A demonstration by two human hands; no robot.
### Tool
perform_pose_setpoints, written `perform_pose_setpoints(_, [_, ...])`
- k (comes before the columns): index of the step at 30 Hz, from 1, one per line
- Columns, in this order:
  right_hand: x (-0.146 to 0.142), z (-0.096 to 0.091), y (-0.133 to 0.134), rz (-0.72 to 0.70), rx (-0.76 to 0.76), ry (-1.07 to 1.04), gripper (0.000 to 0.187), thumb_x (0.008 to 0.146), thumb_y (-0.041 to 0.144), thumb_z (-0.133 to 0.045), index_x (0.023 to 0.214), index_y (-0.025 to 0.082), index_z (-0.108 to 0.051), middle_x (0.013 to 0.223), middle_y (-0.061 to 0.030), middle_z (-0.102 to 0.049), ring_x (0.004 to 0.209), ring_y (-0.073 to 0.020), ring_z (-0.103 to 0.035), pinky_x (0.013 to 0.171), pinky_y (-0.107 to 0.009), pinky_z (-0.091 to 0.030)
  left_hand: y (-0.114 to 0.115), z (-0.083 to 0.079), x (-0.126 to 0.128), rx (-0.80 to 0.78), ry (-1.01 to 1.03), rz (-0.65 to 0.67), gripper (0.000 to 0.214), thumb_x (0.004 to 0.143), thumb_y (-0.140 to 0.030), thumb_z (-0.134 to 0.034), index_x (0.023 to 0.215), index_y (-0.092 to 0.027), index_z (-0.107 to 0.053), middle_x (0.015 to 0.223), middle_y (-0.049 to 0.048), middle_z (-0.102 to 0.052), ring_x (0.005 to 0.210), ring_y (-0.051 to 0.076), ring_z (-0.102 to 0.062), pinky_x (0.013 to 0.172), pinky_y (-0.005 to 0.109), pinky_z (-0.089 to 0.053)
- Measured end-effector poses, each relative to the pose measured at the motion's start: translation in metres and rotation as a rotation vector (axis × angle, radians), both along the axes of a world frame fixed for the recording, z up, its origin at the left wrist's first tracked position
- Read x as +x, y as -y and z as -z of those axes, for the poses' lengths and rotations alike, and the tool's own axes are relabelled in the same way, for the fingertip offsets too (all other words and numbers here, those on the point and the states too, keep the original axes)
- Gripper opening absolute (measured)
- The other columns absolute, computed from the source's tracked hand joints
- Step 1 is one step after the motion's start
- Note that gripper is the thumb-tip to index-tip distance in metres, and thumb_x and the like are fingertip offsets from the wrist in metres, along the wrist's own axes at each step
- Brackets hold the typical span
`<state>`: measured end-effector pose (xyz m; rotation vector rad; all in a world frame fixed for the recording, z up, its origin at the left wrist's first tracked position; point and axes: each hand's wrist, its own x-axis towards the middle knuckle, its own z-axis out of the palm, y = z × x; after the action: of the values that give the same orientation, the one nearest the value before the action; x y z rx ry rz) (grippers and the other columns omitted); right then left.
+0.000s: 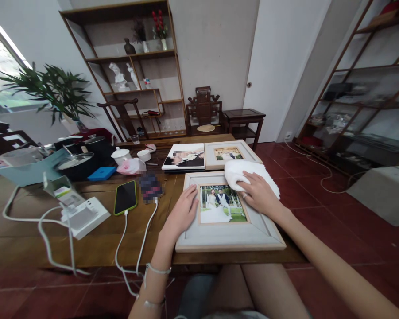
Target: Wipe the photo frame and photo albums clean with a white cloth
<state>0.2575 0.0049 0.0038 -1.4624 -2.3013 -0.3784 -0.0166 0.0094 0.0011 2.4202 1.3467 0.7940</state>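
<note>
A picture frame point(226, 239) with a pale wide border and light wooden edge lies flat near the table's front edge. Inside it is a photo point(219, 208) of two people in wedding clothes outdoors. My left hand point(183, 208) rests on the frame's left border, fingers stretched out and holding nothing. With my right hand point(261, 192) I grip a fluffy white cloth point(237, 170), which lies over the frame's upper right corner and hangs past its right side. The cloth hides that corner.
Behind lie a second picture frame point(249, 150) and a photo album point(182, 157). Left on the wooden table point(102, 248) are a charging phone point(125, 198), white cables, a power strip point(88, 217), a blue box point(102, 173), a white teapot point(121, 156) and dark pots point(76, 166).
</note>
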Motion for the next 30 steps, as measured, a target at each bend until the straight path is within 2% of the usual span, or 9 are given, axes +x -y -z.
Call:
perform_pose_setpoints(6, [0.000,-0.002,-0.001,0.004,-0.004,0.017,0.034,0.080,0.013,-0.047,0.110,0.014,-0.062,0.123,-0.0170,-0.057,0.124,-0.0322,-0.040,0.099,-0.050,-0.033,0.000,-0.001,0.001,-0.013,0.007,-0.016,0.037,0.091,-0.022,-0.037,0.123,-0.009,-0.052,0.133,0.0147,-0.050,0.128,0.021,-0.041,0.111,0.039,-0.028])
perform_pose_setpoints(9, [-0.005,-0.005,0.009,-0.016,-0.017,0.053,0.034,0.079,0.012,-0.047,0.109,0.016,-0.062,0.119,-0.0152,-0.059,0.122,-0.0312,-0.042,0.099,-0.050,-0.033,-0.002,0.000,0.001,-0.011,0.007,-0.013,0.037,0.090,-0.019,-0.036,0.122,-0.008,-0.052,0.133,0.0156,-0.050,0.127,0.022,-0.042,0.110,0.040,-0.029])
perform_pose_setpoints(12, [-0.013,-0.012,0.038,-0.068,-0.053,0.097,0.037,0.075,0.009,-0.047,0.107,0.019,-0.063,0.115,-0.0120,-0.061,0.119,-0.0303,-0.045,0.099,-0.050,-0.033,-0.003,0.002,0.000,-0.009,0.006,-0.004,0.037,0.089,-0.015,-0.036,0.122,-0.008,-0.052,0.133,0.0152,-0.050,0.127,0.022,-0.043,0.110,0.042,-0.030])
perform_pose_setpoints(18, [-0.027,-0.028,0.122,-0.219,-0.064,0.063,0.045,0.062,0.009,-0.047,0.101,0.026,-0.061,0.112,-0.0088,-0.063,0.106,-0.0299,-0.054,0.088,-0.049,-0.041,-0.001,0.002,0.000,0.011,0.027,-0.003,0.036,0.089,-0.017,-0.036,0.121,-0.013,-0.053,0.133,0.0134,-0.051,0.127,0.021,-0.043,0.110,0.043,-0.031])
perform_pose_setpoints(21, [-0.030,-0.029,0.135,-0.267,-0.068,0.004,0.044,0.061,0.012,-0.047,0.100,0.028,-0.060,0.113,-0.0079,-0.063,0.102,-0.0296,-0.055,0.084,-0.047,-0.042,-0.001,0.001,0.000,-0.008,0.021,0.004,0.037,0.089,-0.018,-0.036,0.122,-0.011,-0.053,0.133,0.0145,-0.050,0.128,0.022,-0.041,0.110,0.042,-0.030])
perform_pose_setpoints(24, [-0.026,-0.026,0.113,-0.164,-0.070,-0.027,0.035,0.074,0.015,-0.044,0.103,0.024,-0.061,0.109,-0.0126,-0.063,0.098,-0.0299,-0.056,0.080,-0.045,-0.044,-0.002,0.002,-0.001,0.003,0.036,0.015,0.038,0.089,-0.017,-0.037,0.122,-0.011,-0.053,0.133,0.0147,-0.050,0.128,0.023,-0.041,0.109,0.044,-0.031])
perform_pose_setpoints(28, [-0.011,-0.025,0.048,0.042,-0.004,-0.083,0.035,0.090,0.028,-0.035,0.113,0.015,-0.059,0.099,-0.0164,-0.063,0.092,-0.0313,-0.057,0.077,-0.043,-0.045,-0.004,0.003,-0.002,0.018,0.044,0.027,0.038,0.087,-0.016,-0.038,0.122,-0.014,-0.054,0.131,0.0132,-0.052,0.127,0.024,-0.043,0.108,0.046,-0.032])
perform_pose_setpoints(30, [-0.005,-0.026,0.014,0.051,0.002,-0.082,0.037,0.092,0.029,-0.033,0.115,0.014,-0.057,0.107,-0.0172,-0.061,0.100,-0.0317,-0.055,0.083,-0.044,-0.043,-0.003,0.003,-0.003,0.017,0.040,0.029,0.038,0.087,-0.015,-0.039,0.122,-0.014,-0.054,0.131,0.0136,-0.052,0.126,0.023,-0.044,0.108,0.045,-0.033])
